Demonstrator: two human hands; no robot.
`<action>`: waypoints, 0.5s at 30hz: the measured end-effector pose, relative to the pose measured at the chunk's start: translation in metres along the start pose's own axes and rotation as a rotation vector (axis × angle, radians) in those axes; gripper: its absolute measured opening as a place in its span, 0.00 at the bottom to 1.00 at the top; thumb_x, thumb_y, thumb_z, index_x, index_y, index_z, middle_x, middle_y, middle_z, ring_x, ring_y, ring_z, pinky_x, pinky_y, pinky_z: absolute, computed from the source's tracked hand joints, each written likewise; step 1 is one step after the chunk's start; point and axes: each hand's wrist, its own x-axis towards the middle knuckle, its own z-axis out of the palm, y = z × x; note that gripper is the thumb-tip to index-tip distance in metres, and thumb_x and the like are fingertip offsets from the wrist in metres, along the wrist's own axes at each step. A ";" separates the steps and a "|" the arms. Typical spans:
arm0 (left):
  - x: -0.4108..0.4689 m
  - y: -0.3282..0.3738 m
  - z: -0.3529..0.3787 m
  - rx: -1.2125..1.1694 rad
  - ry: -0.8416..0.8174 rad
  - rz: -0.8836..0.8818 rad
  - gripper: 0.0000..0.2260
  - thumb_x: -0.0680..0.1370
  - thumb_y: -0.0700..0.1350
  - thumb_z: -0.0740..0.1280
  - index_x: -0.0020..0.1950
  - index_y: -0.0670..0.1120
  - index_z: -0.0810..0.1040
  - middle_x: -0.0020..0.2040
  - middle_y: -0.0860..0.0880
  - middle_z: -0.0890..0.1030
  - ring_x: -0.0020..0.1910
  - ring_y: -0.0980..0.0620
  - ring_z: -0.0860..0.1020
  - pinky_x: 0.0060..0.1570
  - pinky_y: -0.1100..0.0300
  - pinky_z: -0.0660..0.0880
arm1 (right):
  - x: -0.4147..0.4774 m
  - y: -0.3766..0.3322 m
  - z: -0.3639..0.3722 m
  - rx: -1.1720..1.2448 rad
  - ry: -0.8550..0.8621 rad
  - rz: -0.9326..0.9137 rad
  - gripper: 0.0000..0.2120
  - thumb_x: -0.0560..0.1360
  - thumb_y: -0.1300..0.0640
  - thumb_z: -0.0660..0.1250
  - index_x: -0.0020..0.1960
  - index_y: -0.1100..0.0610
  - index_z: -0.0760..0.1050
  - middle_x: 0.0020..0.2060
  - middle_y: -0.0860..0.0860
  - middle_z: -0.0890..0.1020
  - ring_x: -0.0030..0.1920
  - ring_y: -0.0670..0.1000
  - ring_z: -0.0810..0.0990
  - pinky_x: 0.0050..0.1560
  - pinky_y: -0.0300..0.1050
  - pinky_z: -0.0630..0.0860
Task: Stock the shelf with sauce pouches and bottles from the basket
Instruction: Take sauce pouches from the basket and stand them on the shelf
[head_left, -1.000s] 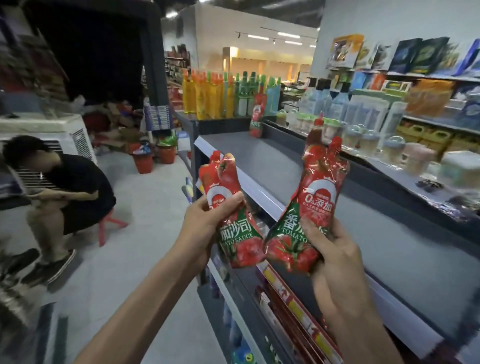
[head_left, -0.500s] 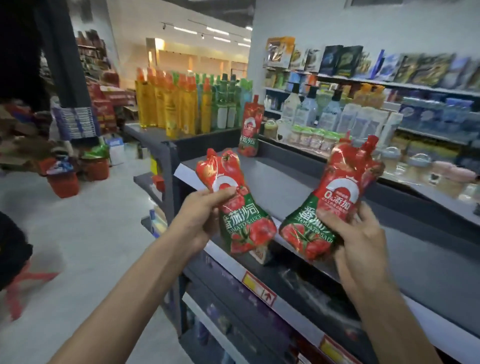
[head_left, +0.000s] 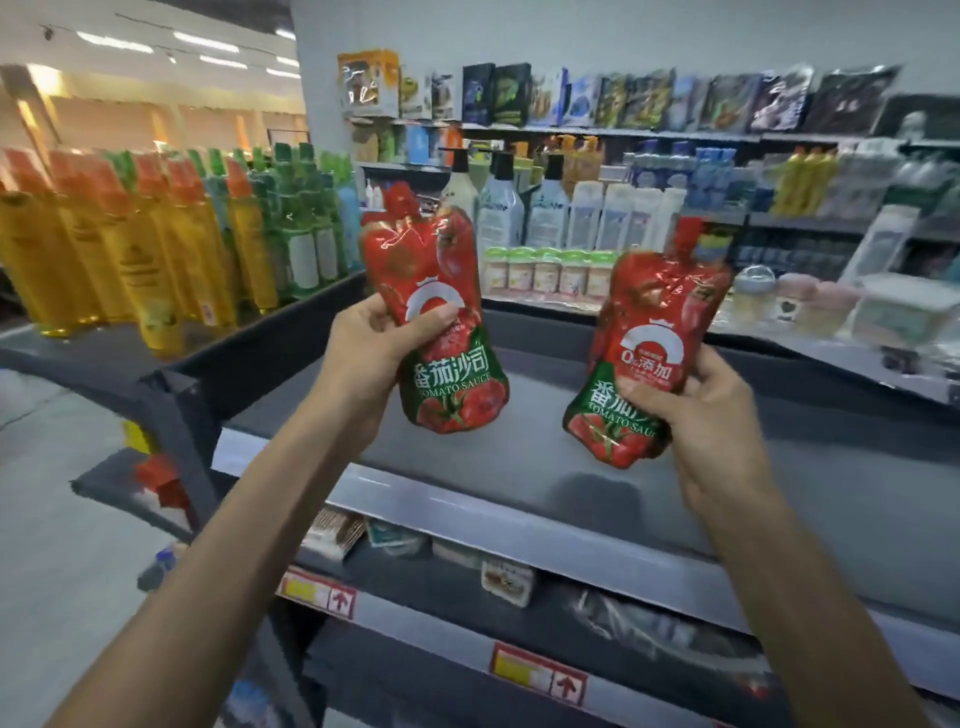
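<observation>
I hold two red and green tomato sauce pouches upright above a bare grey shelf (head_left: 519, 457). My left hand (head_left: 369, 353) grips the left pouch (head_left: 441, 322) by its side, thumb across the white ring logo. My right hand (head_left: 691, 410) grips the right pouch (head_left: 660, 332) at its lower right, fingers over the green label. Both pouches hang a little above the shelf surface, spouts up. The basket is out of view.
Orange and green bottles (head_left: 171, 244) stand in rows on the end shelf to the left. Behind the grey shelf's back wall (head_left: 571, 332) are white bottles and small jars (head_left: 550, 270). Lower shelves (head_left: 467, 571) with price tags hold small packs. Floor lies to the left.
My view has swung right to face the shelf squarely. Both pouches have moved over the grey shelf and stand more upright and wider apart. The lone pouch at the shelf's back is no longer seen.
</observation>
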 end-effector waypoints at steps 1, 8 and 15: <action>0.011 -0.001 -0.001 0.004 -0.028 0.008 0.16 0.75 0.40 0.76 0.61 0.40 0.82 0.55 0.45 0.87 0.54 0.47 0.86 0.52 0.56 0.82 | 0.003 0.002 0.000 -0.009 0.025 0.000 0.27 0.70 0.71 0.76 0.66 0.56 0.77 0.52 0.49 0.88 0.51 0.48 0.87 0.46 0.43 0.82; 0.055 -0.018 0.001 -0.018 -0.196 -0.035 0.24 0.71 0.43 0.78 0.66 0.40 0.80 0.58 0.47 0.87 0.57 0.48 0.85 0.57 0.53 0.81 | 0.009 0.023 -0.003 -0.113 0.143 -0.014 0.24 0.70 0.73 0.75 0.62 0.57 0.77 0.51 0.50 0.87 0.49 0.48 0.87 0.52 0.48 0.83; 0.068 -0.034 -0.010 -0.060 -0.286 -0.118 0.15 0.75 0.37 0.76 0.60 0.41 0.82 0.55 0.47 0.87 0.55 0.48 0.86 0.56 0.53 0.82 | -0.003 0.022 0.007 -0.361 0.190 -0.049 0.25 0.70 0.67 0.79 0.62 0.54 0.75 0.53 0.47 0.85 0.50 0.44 0.85 0.51 0.43 0.84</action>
